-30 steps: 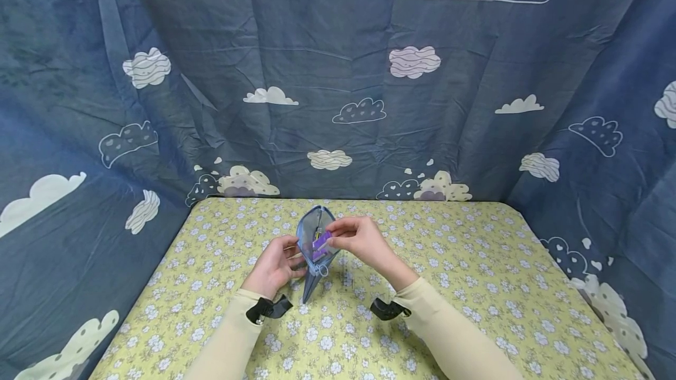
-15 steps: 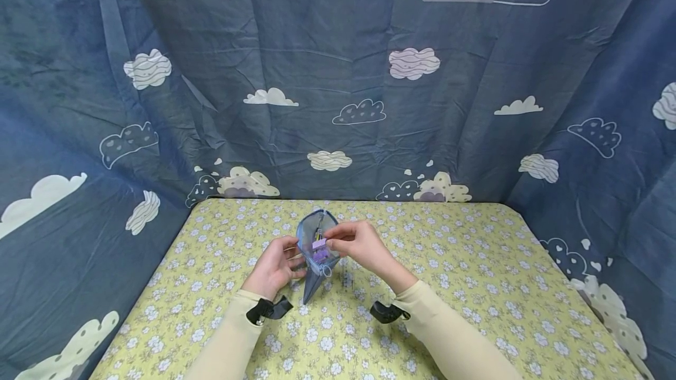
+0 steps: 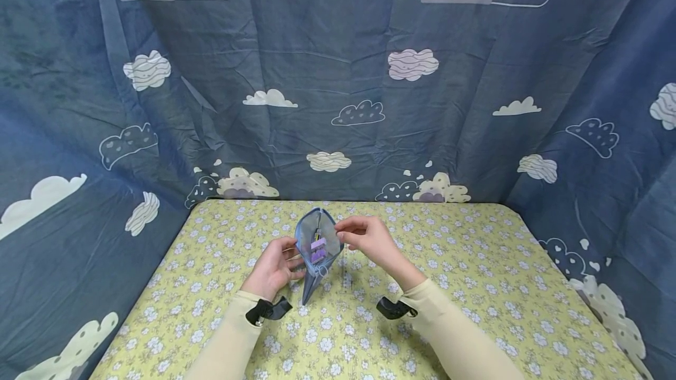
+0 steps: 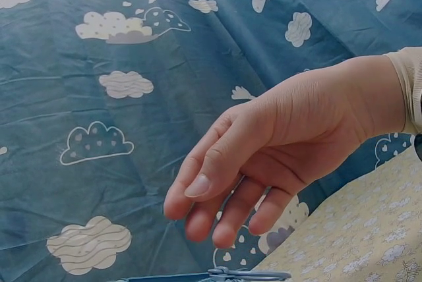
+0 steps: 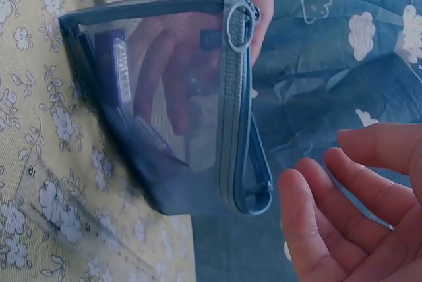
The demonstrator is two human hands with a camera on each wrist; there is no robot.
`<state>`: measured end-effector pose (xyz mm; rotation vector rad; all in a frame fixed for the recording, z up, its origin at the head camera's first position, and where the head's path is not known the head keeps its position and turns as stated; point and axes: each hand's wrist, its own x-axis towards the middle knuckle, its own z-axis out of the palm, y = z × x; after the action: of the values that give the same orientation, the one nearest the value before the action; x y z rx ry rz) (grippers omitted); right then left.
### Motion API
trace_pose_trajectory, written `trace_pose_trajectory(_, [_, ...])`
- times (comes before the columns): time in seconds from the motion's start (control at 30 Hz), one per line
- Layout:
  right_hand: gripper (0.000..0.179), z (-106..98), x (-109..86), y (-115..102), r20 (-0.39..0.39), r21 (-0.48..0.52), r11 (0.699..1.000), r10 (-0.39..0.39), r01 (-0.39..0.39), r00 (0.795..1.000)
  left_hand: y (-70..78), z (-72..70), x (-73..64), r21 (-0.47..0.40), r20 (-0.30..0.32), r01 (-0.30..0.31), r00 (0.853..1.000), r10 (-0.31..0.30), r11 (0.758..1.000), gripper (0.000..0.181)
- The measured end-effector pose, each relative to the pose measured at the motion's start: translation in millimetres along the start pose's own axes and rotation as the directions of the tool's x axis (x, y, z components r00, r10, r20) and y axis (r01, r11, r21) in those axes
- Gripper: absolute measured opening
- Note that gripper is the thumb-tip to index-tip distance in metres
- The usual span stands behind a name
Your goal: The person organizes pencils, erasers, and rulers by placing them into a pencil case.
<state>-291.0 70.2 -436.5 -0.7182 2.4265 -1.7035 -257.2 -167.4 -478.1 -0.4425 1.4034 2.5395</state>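
A see-through blue-edged zip pouch (image 3: pixel 333 238) stands with its mouth agape on the table. My left hand (image 3: pixel 274 265) is at its left side, with relaxed fingers; through the clear wall the right wrist view shows these fingers behind the pouch. A light-purple block (image 3: pixel 318 244), a darker purple piece (image 3: pixel 319 255) and a thin pen-like item (image 3: pixel 317 234) lie inside; their exact kinds are too small to tell. At the right rim is my right hand (image 3: pixel 372 240). Its loosely bent fingers hold nothing and are apart from the pouch in the right wrist view (image 5: pixel 356 209).
A clear ruler (image 5: pixel 72 219) lies flat on the flowered tablecloth (image 3: pixel 465 286), beside the pouch. Dark blue cloud-print cloth (image 3: pixel 327 128) hangs behind the table and along both sides.
My right hand has let go of the light-purple block, which now lies in the pouch. That hand has drawn back slightly to the right; the left hand has barely moved.
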Motion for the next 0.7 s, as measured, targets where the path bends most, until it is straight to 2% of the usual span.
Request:
trace_pose_trajectory(0.2, [0.024, -7.0, 1.2, 10.5, -0.031, 0.029, 0.999, 0.029, -0.028, 0.999, 1.5, 0.8, -0.6, -0.01, 0.005, 0.008, 1.0, -0.008, 1.0, 0.014])
trace_pose_trajectory(0.5, [0.032, -14.7, -1.1, 36.1, -0.013, 0.082, 0.985, 0.155, -0.154, 0.988, 1.2, 1.1, -2.1, -0.023, 0.013, 0.014, 1.0, -0.014, 1.0, 0.013])
trace_pose_trajectory(0.6, [0.035, -16.2, -5.5, 27.7, 0.006, 0.076, 0.98, 0.182, -0.181, 0.983, 2.1, 1.3, -1.8, -0.026, 0.012, 0.015, 1.0, -0.015, 1.0, 0.013])
trace_pose_trajectory(0.7, [0.038, -16.0, -4.4, 35.2, 0.008, 0.072, 0.976, 0.208, -0.208, 0.978, 2.9, 1.5, -1.4, -0.027, 0.013, 0.016, 1.0, -0.015, 1.0, 0.014])
